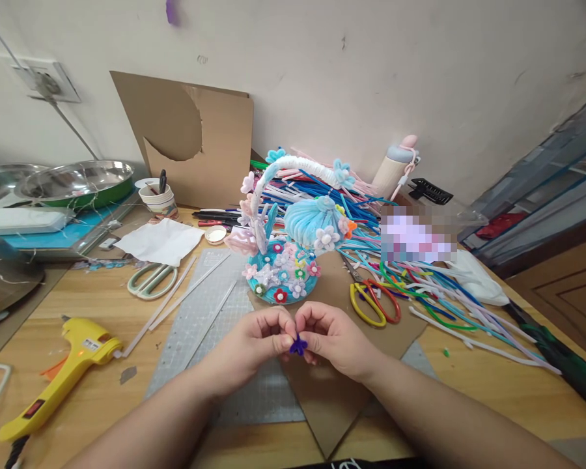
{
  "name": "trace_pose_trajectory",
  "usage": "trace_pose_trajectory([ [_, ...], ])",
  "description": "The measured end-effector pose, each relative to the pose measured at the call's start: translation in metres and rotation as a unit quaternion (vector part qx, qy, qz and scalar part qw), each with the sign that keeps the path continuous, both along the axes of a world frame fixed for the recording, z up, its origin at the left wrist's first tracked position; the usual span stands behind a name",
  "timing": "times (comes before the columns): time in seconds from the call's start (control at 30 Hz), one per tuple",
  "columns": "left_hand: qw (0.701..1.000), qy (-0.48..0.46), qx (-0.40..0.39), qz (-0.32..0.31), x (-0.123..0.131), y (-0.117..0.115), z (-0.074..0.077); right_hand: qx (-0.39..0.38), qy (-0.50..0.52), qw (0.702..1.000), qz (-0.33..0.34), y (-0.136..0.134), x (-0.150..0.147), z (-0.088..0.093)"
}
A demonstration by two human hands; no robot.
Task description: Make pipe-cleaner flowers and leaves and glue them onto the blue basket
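Between my two hands is a small dark purple pipe-cleaner flower, pinched from both sides. My left hand grips its left edge between thumb and finger, and my right hand closes on its right edge. Just beyond my fingertips stands a fuzzy blue and white pipe-cleaner basket with an arched handle. Small flowers with bead centres cover its base, and a blue shell-like piece sits on its right side. Under my hands lie a grey cutting mat and a brown cardboard piece.
A yellow glue gun lies at the left, near glue sticks and pale-handled scissors. Scissors with yellow and orange handles rest right of the basket. Loose pipe cleaners spread across the right. Cut cardboard leans on the wall.
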State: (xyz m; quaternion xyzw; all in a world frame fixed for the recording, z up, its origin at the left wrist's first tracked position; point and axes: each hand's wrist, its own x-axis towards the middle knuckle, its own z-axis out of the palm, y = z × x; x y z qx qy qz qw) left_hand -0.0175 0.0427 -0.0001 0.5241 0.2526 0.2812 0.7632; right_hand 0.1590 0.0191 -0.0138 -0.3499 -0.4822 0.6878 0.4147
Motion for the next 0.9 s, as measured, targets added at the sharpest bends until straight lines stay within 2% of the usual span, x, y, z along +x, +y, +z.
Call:
trace_pose_trajectory([
  [0.23, 0.997, -0.048, -0.059, 0.028, 0.001, -0.004, 0.0, 0.088, -0.051, 0.993, -0.057, -0.009, -0.005, 0.004],
  [0.4, 0.988, -0.078, -0.13, 0.025, 0.003, -0.006, 0.001, 0.135, -0.041, 0.988, -0.057, -0.014, -0.005, 0.004],
  [0.57, 0.989, -0.062, -0.126, 0.038, 0.003, -0.006, -0.001, 0.192, -0.089, 0.976, -0.058, -0.016, -0.003, 0.005],
  [0.67, 0.993, -0.051, -0.098, 0.03, 0.003, -0.006, -0.004, 0.182, -0.083, 0.979, -0.049, -0.017, -0.003, 0.004],
  [0.9, 0.998, -0.033, -0.058, 0.012, 0.002, -0.005, -0.004, 0.098, -0.033, 0.994, -0.042, -0.016, -0.005, -0.003],
])
